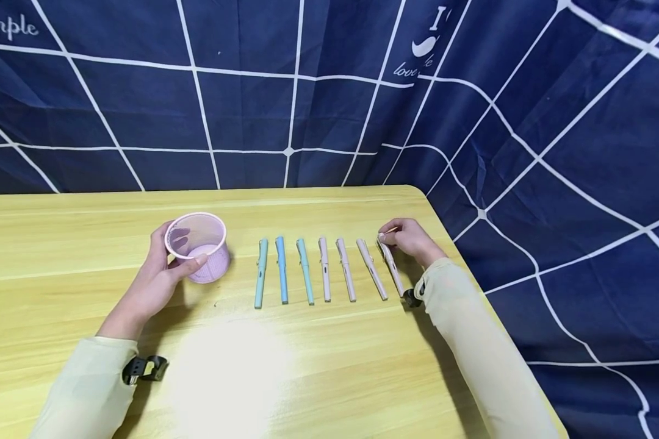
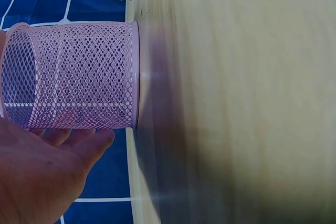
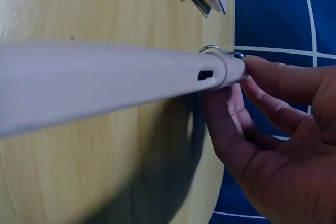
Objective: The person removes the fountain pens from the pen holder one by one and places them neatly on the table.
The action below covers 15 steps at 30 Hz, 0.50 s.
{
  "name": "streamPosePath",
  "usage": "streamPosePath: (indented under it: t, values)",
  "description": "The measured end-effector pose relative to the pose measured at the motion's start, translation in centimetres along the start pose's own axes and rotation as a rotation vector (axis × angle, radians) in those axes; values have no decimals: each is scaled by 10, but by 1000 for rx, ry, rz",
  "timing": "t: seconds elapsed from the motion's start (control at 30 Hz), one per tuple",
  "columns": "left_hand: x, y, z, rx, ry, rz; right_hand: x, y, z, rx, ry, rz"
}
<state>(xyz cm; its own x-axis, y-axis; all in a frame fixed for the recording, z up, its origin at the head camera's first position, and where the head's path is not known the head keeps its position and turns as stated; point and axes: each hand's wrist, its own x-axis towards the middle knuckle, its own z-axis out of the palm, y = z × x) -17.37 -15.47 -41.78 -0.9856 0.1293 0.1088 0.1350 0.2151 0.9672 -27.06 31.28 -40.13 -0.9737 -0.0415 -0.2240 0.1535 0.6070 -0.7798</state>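
Note:
My left hand (image 1: 162, 277) grips a pink mesh pen cup (image 1: 215, 268), thumb across its near side and fingers around the left side. In the left wrist view, the base of the cup (image 2: 89, 77) is right at the tabletop. At the right end of a row of pens, my right hand (image 1: 412, 239) pinches the clip end of a pale pink pen (image 1: 393, 268) between thumb and fingers. The right wrist view shows this pen (image 3: 105, 80) close up, its metal clip near the fingertips. Beside it lies another pale pink pen (image 1: 371, 268).
Further left in the row are more pale pink pens (image 1: 346, 268), a teal pen (image 1: 305, 271), a blue pen (image 1: 282, 271) and a green pen (image 1: 260, 274). The wooden table (image 1: 318, 378) ends at a dark blue curtain (image 1: 252, 110) behind and to the right.

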Motion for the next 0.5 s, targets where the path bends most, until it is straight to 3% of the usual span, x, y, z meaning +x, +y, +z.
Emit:
streamPosePath:
  t: [0.5]
  values:
    - [1,-2,-2,-5,-3,-14,9,1,7,-81,60,91]
